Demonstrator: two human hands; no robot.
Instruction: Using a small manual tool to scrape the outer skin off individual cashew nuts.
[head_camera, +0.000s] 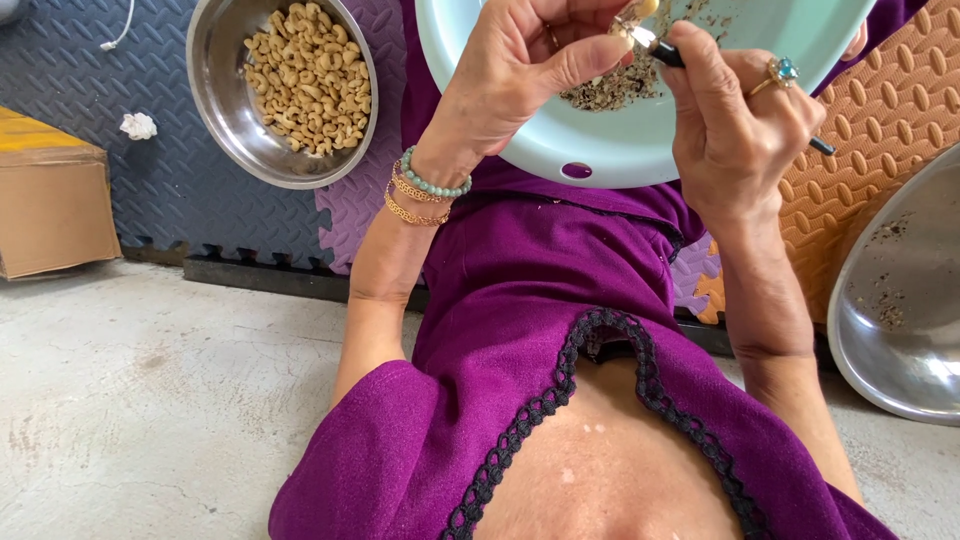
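Note:
My left hand (530, 60) pinches a pale cashew nut (643, 10) between thumb and fingers over a light green plastic tray (600, 150). My right hand (735, 125), with a blue-stone ring, grips a small black-handled knife (665, 52) whose metal tip touches the nut. Brown peel scraps (615, 90) lie in the tray, which rests on my lap. A steel bowl (215, 100) full of peeled cashews (305, 75) stands on the dark foam mat to the left.
A second steel bowl (900, 310) with a few crumbs sits at the right. A cardboard box (50, 210) is at the far left. Foam mats in grey (160, 190), purple and orange (890, 110) cover the concrete floor (150, 400).

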